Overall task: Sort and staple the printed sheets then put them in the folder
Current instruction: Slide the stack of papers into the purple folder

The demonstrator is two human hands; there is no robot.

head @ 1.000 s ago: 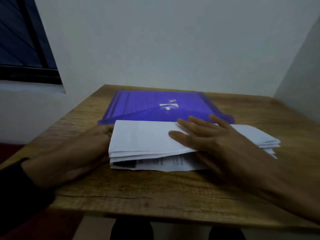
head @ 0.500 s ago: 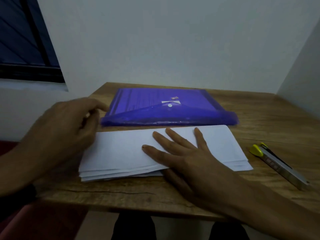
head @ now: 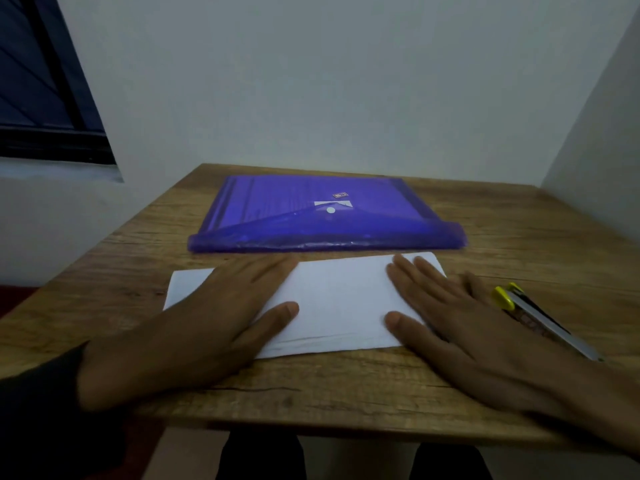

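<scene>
Both hands down flat, palms on the paper. Left hand (head: pixel 207 323) spread over the left end of the stack of sheets (head: pixel 341 301), fingers straight and relaxed, thumb poking out toward the middle, nothing gripped. Right hand (head: pixel 460 327) same deal on the right end, fingers straight, thumb pointing inward, just pressing, not curled round anything. White strip of the stack bare between the two thumbs, a bit of the left corner peeking out past the left hand's knuckles. Top sheet blank side up, several layers visible along the near edge, so no print readable from here.

Stapler (head: pixel 540 318) just right of the right hand, lying on the table (head: pixel 346 389), yellow end toward the far side, silver body angled back toward the near right edge; looks close to the outer fingers but can't tell if touching.

Purple folder (head: pixel 322 216) right behind the stack, flap closed with a white snap button, near edge just beyond the fingertips, apart from the paper by a thin line of wood.

Dark sleeve (head: pixel 38 410) on the left wrist. White wall behind, dark window (head: pixel 41 81) far left.
</scene>
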